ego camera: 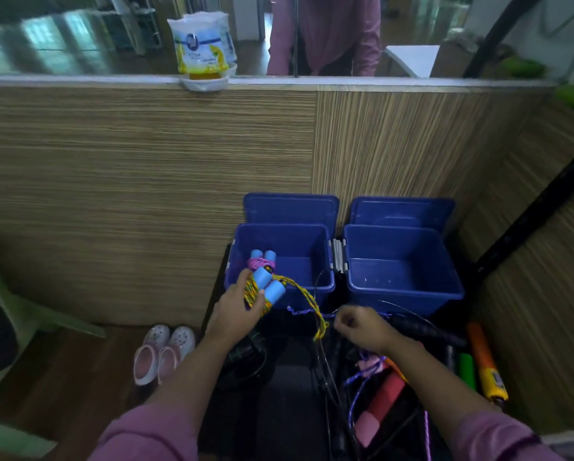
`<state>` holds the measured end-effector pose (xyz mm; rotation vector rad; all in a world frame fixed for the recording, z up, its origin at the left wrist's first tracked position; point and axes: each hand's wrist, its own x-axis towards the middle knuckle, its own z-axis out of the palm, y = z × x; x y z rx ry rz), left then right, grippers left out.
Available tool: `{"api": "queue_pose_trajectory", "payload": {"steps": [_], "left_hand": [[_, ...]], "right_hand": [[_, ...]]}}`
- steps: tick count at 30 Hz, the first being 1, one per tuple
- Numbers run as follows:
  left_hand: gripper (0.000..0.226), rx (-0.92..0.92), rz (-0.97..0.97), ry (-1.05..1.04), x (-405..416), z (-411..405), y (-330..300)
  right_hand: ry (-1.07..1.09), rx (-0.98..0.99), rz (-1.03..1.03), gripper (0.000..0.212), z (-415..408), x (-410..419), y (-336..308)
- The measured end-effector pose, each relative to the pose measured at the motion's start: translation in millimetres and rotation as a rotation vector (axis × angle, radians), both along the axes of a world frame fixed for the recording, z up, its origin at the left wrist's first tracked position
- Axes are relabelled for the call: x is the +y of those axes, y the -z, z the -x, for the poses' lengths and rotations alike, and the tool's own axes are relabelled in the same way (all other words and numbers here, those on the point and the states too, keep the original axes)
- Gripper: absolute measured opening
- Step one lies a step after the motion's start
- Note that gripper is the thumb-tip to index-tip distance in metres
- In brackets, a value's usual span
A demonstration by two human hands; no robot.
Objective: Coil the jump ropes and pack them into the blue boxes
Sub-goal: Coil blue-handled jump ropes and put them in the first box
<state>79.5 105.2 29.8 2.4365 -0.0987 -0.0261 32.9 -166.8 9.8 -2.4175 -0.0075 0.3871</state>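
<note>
1. Your left hand grips a part-coiled yellow rope with light blue handles at the left box's front edge.
2. Your right hand is curled, seemingly pinching a purple cord; the yellow tail hangs loose between your hands.
3. One pink rope lies packed in the left box.
4. The right box looks empty; I judge most work remains, with loose ropes piled below.

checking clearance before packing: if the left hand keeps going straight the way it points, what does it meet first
Probably the near rim of the left blue box; the left hand points up and right toward it, holding the yellow rope bundle. Depth is unclear.
</note>
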Motion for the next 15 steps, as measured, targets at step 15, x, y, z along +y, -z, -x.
{"api": "queue_pose_trajectory", "payload": {"steps": [15], "left_hand": [[0.067, 0.242, -0.121, 0.098, -0.4, 67.1, 72.4]], "right_hand": [[-0.257, -0.229, 0.299, 0.079, -26.9, 28.2, 12.1]]}}
